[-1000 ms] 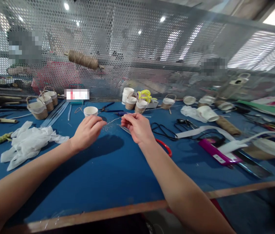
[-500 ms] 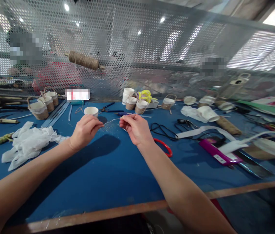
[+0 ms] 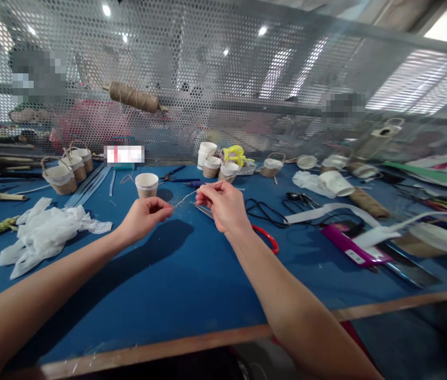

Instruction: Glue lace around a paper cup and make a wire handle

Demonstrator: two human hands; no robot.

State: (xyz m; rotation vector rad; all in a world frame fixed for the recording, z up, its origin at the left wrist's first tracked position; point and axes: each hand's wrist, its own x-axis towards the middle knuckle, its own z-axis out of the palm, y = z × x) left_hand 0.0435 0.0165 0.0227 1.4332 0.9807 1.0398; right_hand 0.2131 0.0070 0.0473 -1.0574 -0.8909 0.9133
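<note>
My left hand [image 3: 144, 217] and my right hand [image 3: 225, 205] are raised over the blue table [image 3: 176, 285], both closed in a pinch. Between them runs a thin silvery wire [image 3: 186, 198]; the left fingers pinch its lower end, the right fingers its upper part. The wire's tail continues past my right hand toward the back. A white paper cup [image 3: 146, 184] stands just behind my left hand. Red-handled scissors [image 3: 265, 236] lie under my right wrist.
Crumpled white plastic [image 3: 45, 229] lies at left. Small twine-wrapped cup baskets [image 3: 62, 178] and more cups [image 3: 223, 169] stand along the perforated metal screen [image 3: 223, 84]. A twine spool [image 3: 133, 97] hangs on it. Black scissors [image 3: 300, 198], white ribbon [image 3: 326, 211], a magenta tool [image 3: 355, 248] lie right. Other people sit behind.
My left hand has dropped slightly and moved a little away from the cup; my right hand has lifted a touch, so the wire is drawn out straighter between them.
</note>
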